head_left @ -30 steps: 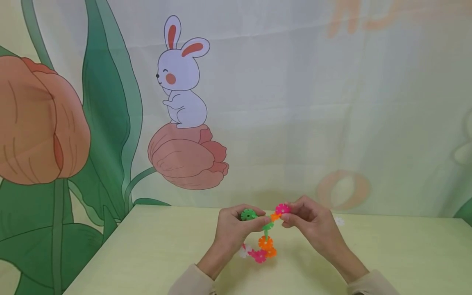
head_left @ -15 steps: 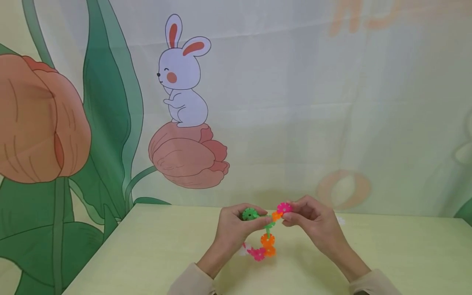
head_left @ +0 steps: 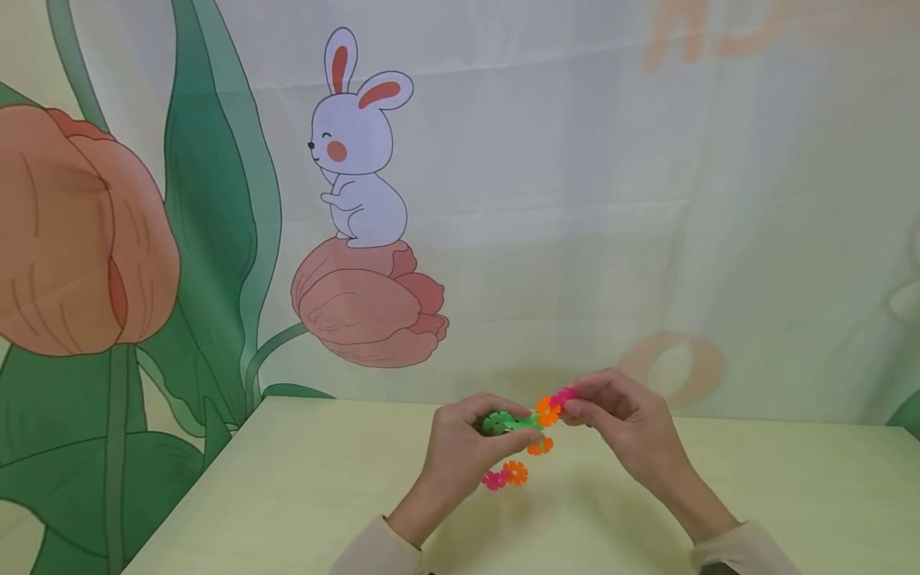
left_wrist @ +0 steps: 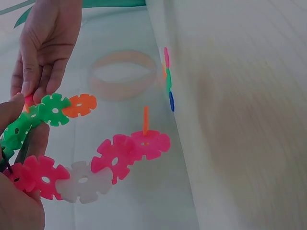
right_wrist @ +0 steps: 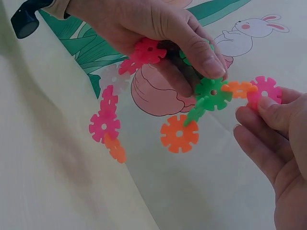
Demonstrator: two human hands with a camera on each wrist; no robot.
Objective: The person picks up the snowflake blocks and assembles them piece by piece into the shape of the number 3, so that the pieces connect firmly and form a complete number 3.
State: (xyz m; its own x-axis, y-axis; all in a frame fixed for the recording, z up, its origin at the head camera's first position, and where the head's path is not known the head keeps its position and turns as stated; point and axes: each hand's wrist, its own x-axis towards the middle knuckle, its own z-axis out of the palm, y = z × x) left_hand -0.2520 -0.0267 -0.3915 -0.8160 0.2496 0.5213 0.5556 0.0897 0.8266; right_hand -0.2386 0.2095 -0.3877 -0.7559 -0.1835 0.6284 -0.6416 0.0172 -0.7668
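Printed rabbit (head_left: 368, 208), large tulip (head_left: 72, 231), pale table (head_left: 302, 487)

**A cartoon-backed play corner**

From my feed this looks like a play corner or staged set; I can't tell in what building. Behind the hands (head_left: 458, 451) I see a creased cloth backdrop (head_left: 546, 208), printed with a white rabbit (head_left: 366, 208) and big tulips (head_left: 79, 239) to the hands' left. A pale surface (head_left: 302, 479) lies beneath them, and notched toy discs (head_left: 548, 411) show between them.

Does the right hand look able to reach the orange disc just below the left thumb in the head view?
Probably yes: the right wrist view shows open space between the orange disc and the right hand, though that hand pinches a pink disc.
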